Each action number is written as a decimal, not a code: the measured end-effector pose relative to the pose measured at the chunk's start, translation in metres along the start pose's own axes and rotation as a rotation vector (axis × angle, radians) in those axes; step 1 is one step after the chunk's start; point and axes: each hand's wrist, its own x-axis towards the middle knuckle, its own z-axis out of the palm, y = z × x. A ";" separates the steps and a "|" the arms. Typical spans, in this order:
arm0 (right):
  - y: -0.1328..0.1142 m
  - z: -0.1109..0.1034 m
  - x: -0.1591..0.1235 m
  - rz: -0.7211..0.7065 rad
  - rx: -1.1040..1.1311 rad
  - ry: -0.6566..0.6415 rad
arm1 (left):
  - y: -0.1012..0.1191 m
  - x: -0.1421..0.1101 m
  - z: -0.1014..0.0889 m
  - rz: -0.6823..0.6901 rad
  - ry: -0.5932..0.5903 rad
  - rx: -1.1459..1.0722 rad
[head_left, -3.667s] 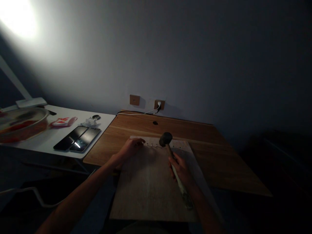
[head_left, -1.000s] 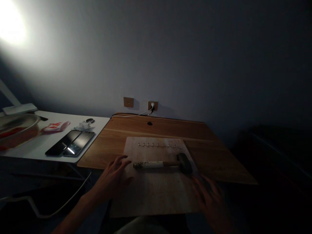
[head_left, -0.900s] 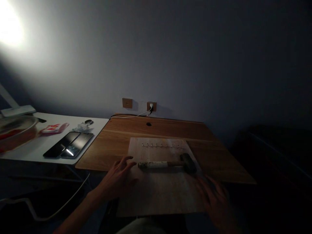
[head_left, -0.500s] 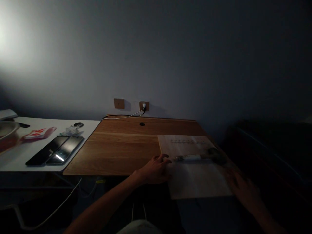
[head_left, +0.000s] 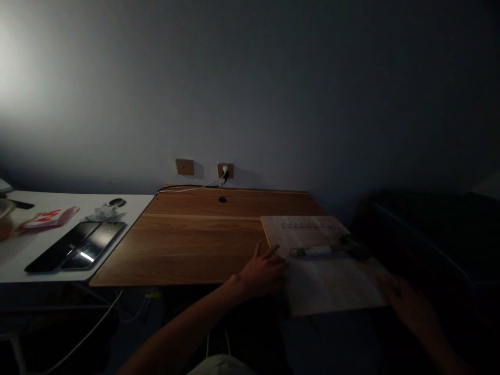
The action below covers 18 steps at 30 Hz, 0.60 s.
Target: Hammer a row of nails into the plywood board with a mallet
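A pale wooden board [head_left: 336, 291] lies on the right part of the brown desk, its near edge jutting past the desk's front. My left hand [head_left: 263, 273] grips the board's left edge, with some fingers raised and spread. At the right edge, in deep shadow, my right hand [head_left: 406, 302] holds the board too; its fingertips are hard to make out. On top of the board rests a hammer-like tool [head_left: 318, 250] with a whitish handle and a dark head to the right. A row of small dark marks or pieces [head_left: 308, 226] runs along the board's far side.
The brown desk [head_left: 187, 250] has a cable hole [head_left: 222, 199] and stands against the wall. Cords run to a wall socket [head_left: 225, 170]. A white table [head_left: 136, 203] at left bears dark flat panels [head_left: 76, 247], a red-and-white packet [head_left: 49, 217] and crumpled plastic [head_left: 105, 212]. Dark bulky shapes lie at right.
The board, with the tool on it, has slid to the right across the desk. Both my hands have moved right with it. The camera view has also turned slightly right.
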 end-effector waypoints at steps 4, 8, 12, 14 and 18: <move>-0.013 -0.005 -0.010 0.093 0.006 -0.066 | -0.006 -0.007 -0.006 -0.044 0.017 -0.004; -0.026 -0.006 -0.029 0.044 0.074 -0.037 | -0.014 -0.036 -0.021 -0.092 0.044 -0.020; -0.048 -0.004 -0.047 -0.112 0.153 -0.005 | -0.021 -0.078 -0.039 -0.173 0.094 0.009; -0.064 -0.002 -0.054 -0.208 0.188 -0.007 | -0.025 -0.101 -0.046 -0.234 0.137 0.037; -0.102 0.002 -0.069 -0.369 0.215 -0.060 | -0.036 -0.149 -0.060 -0.331 0.193 0.129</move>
